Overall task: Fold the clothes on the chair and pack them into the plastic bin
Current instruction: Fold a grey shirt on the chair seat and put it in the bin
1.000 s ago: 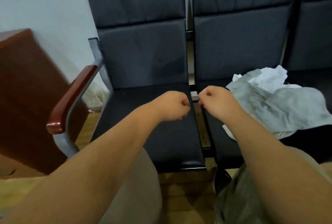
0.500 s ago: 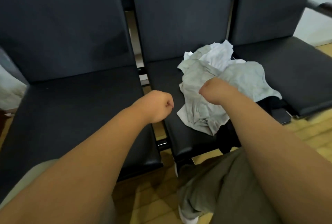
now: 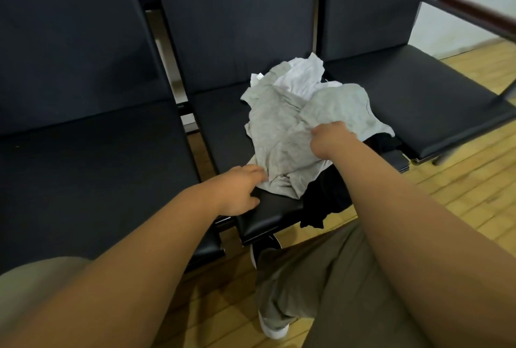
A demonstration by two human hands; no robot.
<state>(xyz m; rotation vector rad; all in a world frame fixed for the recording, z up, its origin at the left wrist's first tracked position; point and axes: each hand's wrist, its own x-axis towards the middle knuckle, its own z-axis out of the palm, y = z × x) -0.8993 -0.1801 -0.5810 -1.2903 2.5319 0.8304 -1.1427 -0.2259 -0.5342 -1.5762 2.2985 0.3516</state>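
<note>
Close in, the left hand, a tight fist in the air a moment ago, now lies with loose fingers touching the near edge of the grey shirt, beside a black cloth that hangs off the seat. A bit farther, the right hand, also an empty fist before, now grabs a bunch of that grey shirt. The shirt lies in a messy pile with a white cloth behind it on the middle chair, so I think folding is only starting, and no bin shows.
</note>
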